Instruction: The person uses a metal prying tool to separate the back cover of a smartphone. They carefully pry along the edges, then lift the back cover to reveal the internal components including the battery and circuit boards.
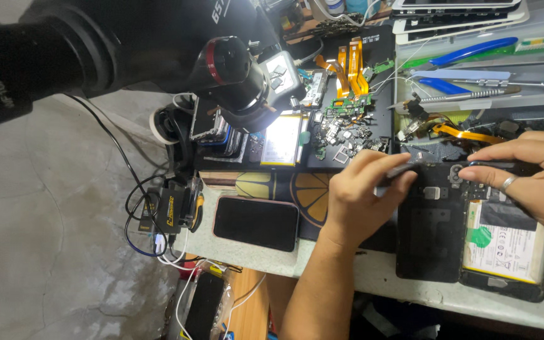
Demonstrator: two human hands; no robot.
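An opened black phone (473, 242) lies on the workbench with its back off, showing a white battery (508, 242) with a green tab. My left hand (363, 192) grips a thin dark tool (410, 169) whose tip points at the phone's upper edge by the camera module (456, 174). My right hand (530, 173), with a ring on one finger, rests on the phone's top right part, fingertips pressing near the same spot.
A black microscope (234, 69) hangs over the bench at upper left. A second phone (256, 221) lies face up beside my left hand. Loose orange flex cables (351, 66) and small parts cover a dark mat; a tray (473, 94) holds blue pry tools and screwdrivers.
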